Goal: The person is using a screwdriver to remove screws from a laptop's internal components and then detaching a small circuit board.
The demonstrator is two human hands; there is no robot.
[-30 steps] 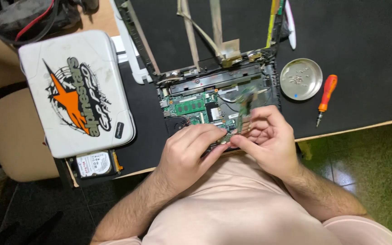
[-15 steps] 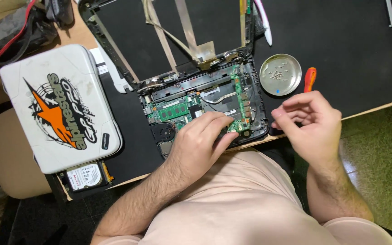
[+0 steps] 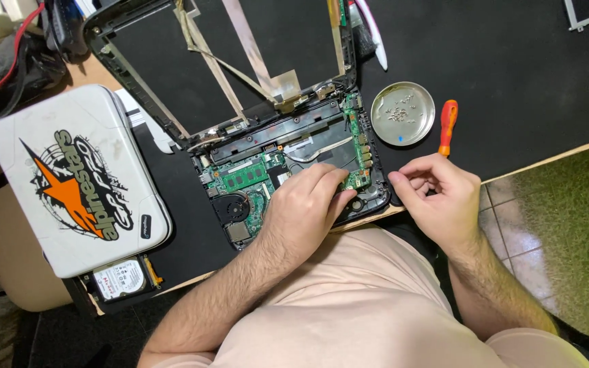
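An opened small laptop (image 3: 288, 133) lies on a black mat, its green circuit board (image 3: 243, 178) and fan bare, its empty screen frame (image 3: 141, 92) folded back. My left hand (image 3: 305, 208) rests palm down on the board's right part, fingertips at the right edge. My right hand (image 3: 438, 197) sits on the mat just right of the laptop, fingers curled and pinched together; I see nothing between them. Above it lie a round metal dish (image 3: 418, 133) with several small screws and an orange-handled screwdriver (image 3: 448, 126).
A white laptop cover (image 3: 76, 184) with an orange star sticker lies at the left, a bare hard drive (image 3: 121, 278) below it. A white pry tool (image 3: 375, 41) sits near the top. A dark bag with red cable (image 3: 8, 75) is at the top left. The table's edge (image 3: 553, 153) runs right of my right hand.
My right hand has left the circuit board and moved right onto the mat below the screwdriver. My left hand has stayed on the board, shifting slightly right.
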